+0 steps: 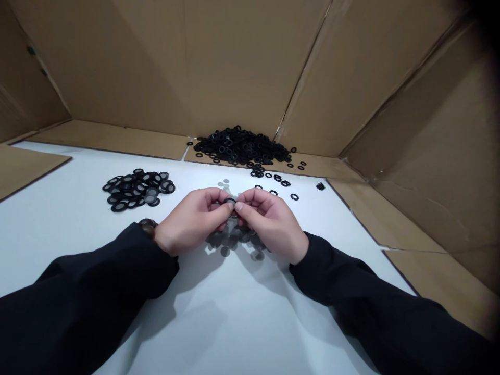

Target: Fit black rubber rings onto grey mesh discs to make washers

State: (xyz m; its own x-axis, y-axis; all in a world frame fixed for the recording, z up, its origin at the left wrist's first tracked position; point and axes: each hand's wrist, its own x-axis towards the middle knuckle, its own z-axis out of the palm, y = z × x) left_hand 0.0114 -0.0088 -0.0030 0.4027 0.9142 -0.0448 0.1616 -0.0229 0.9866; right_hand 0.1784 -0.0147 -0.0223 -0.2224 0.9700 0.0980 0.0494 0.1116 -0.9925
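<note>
My left hand [195,219] and my right hand [275,221] meet over the middle of the white surface. Between their thumbs and fingertips they pinch a black rubber ring [230,200], partly covered by the fingers; a grey disc seems to sit within it. Thin grey discs [225,251] lie scattered beneath both hands, some of them hidden. To the left is a heap of black rings with grey discs inside [135,190]. Several loose black rings [294,197] lie beyond my right hand.
A large pile of black rings [242,146] rests on a cardboard strip at the back. Cardboard walls [250,62] enclose the back and sides of the white tabletop [242,323]. A small black lump [320,186] lies at the right, near more cardboard sheets [375,219].
</note>
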